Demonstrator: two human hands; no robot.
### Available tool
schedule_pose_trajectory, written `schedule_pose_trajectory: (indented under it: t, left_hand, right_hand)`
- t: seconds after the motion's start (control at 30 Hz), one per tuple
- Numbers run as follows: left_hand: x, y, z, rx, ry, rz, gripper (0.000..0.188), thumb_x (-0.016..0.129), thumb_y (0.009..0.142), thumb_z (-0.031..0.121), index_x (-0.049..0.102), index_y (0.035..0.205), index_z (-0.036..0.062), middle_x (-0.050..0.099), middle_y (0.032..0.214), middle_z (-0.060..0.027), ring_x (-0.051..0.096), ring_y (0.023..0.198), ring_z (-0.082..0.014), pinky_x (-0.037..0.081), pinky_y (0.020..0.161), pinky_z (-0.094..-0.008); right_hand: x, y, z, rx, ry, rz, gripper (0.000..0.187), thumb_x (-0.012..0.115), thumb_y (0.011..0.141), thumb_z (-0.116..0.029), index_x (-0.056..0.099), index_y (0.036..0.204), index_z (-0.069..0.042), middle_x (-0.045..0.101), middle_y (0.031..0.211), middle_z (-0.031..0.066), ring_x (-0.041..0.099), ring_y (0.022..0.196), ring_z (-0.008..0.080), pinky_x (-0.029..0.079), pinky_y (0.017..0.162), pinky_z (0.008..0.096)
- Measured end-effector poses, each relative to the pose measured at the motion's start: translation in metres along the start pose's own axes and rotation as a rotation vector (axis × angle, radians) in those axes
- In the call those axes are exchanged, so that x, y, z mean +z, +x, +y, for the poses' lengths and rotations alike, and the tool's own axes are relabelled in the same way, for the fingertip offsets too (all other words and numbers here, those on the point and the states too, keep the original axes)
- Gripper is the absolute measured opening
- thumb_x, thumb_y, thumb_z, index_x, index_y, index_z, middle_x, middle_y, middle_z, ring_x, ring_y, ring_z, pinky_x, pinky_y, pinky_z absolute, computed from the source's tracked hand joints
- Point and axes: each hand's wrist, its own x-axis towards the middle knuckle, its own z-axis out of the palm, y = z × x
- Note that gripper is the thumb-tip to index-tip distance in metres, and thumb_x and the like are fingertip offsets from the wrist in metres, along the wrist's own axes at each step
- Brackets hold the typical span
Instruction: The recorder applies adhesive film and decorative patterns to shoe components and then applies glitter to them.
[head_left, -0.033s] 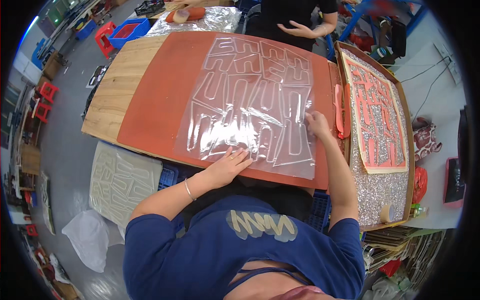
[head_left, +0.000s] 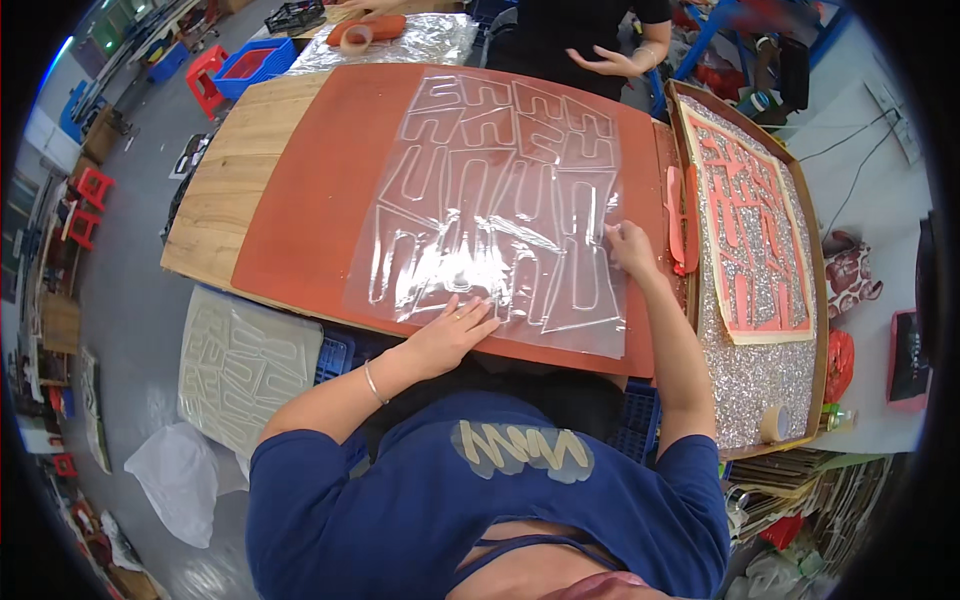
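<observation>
Clear plastic sheeting [head_left: 490, 215], marked with pronged and looped outlines, lies over a rust-red sheet [head_left: 300, 190] on the wooden tabletop [head_left: 225, 180] before you, its near half bright with reflections. Your left hand [head_left: 455, 333] rests near the close edge, fingers extended and slightly spread, gripping nothing. Your right hand [head_left: 629, 248] bends its fingers at the plastic's right edge; whether they pinch it cannot be told. To your right, a salmon-coloured cut-out sheet [head_left: 738, 250] lies on a glittering silver panel [head_left: 750, 400].
</observation>
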Motion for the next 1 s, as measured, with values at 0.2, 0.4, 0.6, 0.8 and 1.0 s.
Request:
schedule_pose_trajectory:
  t: [0.2, 0.4, 0.6, 0.8, 1.0]
  left_hand:
    - [0.006, 0.004, 0.002, -0.076, -0.033, 0.107, 0.064, 0.049, 0.070, -0.016, 0.047, 0.131, 0.0031, 0.037, 0.142, -0.0208, 0.031, 0.136, -0.0360, 0.023, 0.111, -0.0534]
    - [0.010, -0.003, -0.004, -0.044, -0.070, 0.154, 0.056, 0.047, 0.074, -0.011, 0.050, 0.129, 0.0031, 0.039, 0.140, -0.0212, 0.030, 0.136, -0.0357, 0.020, 0.112, -0.0533]
    - [0.009, -0.002, -0.002, -0.066, -0.108, 0.130, 0.041, 0.049, 0.084, -0.001, 0.053, 0.125, 0.0024, 0.037, 0.143, -0.0203, 0.028, 0.138, -0.0347, 0.018, 0.112, -0.0518]
    - [0.007, 0.006, -0.026, -0.182, -0.462, 0.177, 0.030, 0.056, 0.088, 0.013, 0.058, 0.117, 0.0022, 0.041, 0.140, -0.0177, 0.042, 0.127, -0.0340, 0.034, 0.106, -0.0455]
    - [-0.043, 0.048, -0.120, -0.796, 0.275, 0.245, 0.063, 0.044, 0.092, 0.049, 0.039, 0.140, 0.0081, 0.016, 0.151, -0.0236, 0.014, 0.140, -0.0406, 0.011, 0.111, -0.0575]
  right_hand:
    - [0.011, 0.003, -0.010, -0.167, -0.347, 0.260, 0.041, 0.062, 0.086, -0.038, 0.055, 0.089, 0.002, 0.064, 0.079, 0.0245, 0.064, 0.078, 0.0408, 0.049, 0.070, 0.0471]
    - [0.014, -0.010, -0.063, -0.236, -0.821, 0.230, 0.056, 0.060, 0.086, -0.040, 0.047, 0.126, -0.004, 0.054, 0.123, 0.0232, 0.051, 0.114, 0.0400, 0.043, 0.092, 0.0487]
    - [0.045, 0.030, -0.081, -0.657, -0.606, 0.313, 0.064, 0.056, 0.088, -0.038, 0.036, 0.140, -0.006, 0.034, 0.143, 0.0241, 0.028, 0.135, 0.0404, 0.021, 0.109, 0.0555]
    - [0.086, 0.039, -0.054, -0.525, -0.567, 0.348, 0.056, 0.050, 0.090, -0.035, 0.041, 0.138, -0.007, 0.037, 0.144, 0.0190, 0.031, 0.135, 0.0368, 0.022, 0.110, 0.0532]
    - [0.089, 0.039, -0.056, -0.546, -0.529, 0.388, 0.051, 0.050, 0.090, -0.033, 0.045, 0.133, -0.007, 0.040, 0.142, 0.0175, 0.034, 0.133, 0.0351, 0.024, 0.110, 0.0517]
